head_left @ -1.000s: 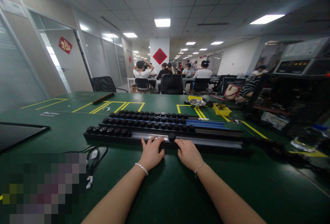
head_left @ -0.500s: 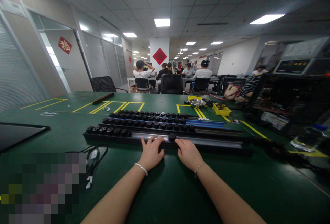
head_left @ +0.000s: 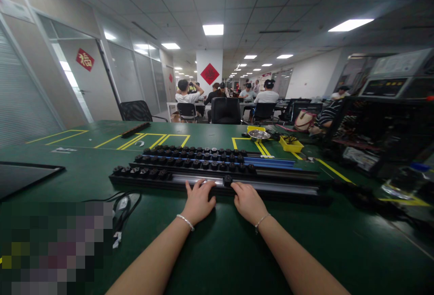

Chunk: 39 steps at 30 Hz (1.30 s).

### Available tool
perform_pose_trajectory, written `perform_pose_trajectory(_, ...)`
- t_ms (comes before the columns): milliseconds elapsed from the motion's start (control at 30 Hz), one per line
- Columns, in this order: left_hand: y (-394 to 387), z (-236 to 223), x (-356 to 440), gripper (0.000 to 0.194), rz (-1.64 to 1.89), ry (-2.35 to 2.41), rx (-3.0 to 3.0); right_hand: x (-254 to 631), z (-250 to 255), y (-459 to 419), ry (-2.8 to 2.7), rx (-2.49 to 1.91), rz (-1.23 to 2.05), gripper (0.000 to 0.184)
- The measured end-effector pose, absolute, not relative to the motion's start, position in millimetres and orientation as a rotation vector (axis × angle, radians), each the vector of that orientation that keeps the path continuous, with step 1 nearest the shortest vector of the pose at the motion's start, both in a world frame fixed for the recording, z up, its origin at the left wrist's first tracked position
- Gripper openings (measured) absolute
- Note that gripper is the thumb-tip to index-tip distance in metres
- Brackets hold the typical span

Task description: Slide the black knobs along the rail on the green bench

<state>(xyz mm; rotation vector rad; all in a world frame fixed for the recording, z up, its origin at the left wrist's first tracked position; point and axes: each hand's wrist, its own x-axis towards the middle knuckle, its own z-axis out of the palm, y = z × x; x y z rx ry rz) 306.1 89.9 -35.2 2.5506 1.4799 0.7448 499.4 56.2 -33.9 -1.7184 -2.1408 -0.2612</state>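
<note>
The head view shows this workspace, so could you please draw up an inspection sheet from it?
Surface: green table with yellow lines; lower left corner pixelated.
Job's things: near black tray with black parts grouped at its left end and a lone black part farther right; rows of similar parts behind.
Clutter: metal bowl and yellow bin beyond the rows.
Grip: left hand spread at the near tray; right hand with fingertips at the lone part, firmness unclear.
Cables: black cable loosely bunched at left.
Surroundings: people and chairs beyond the table.
</note>
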Motion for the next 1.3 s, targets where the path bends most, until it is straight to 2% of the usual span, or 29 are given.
perform_pose_trajectory(1300, 87.1, -29.3, 305.7, 0.042, 0.673, 1.502, 2.555, 503.9, -30.4, 51.0, -2.090, -1.839, -0.345, 0.038)
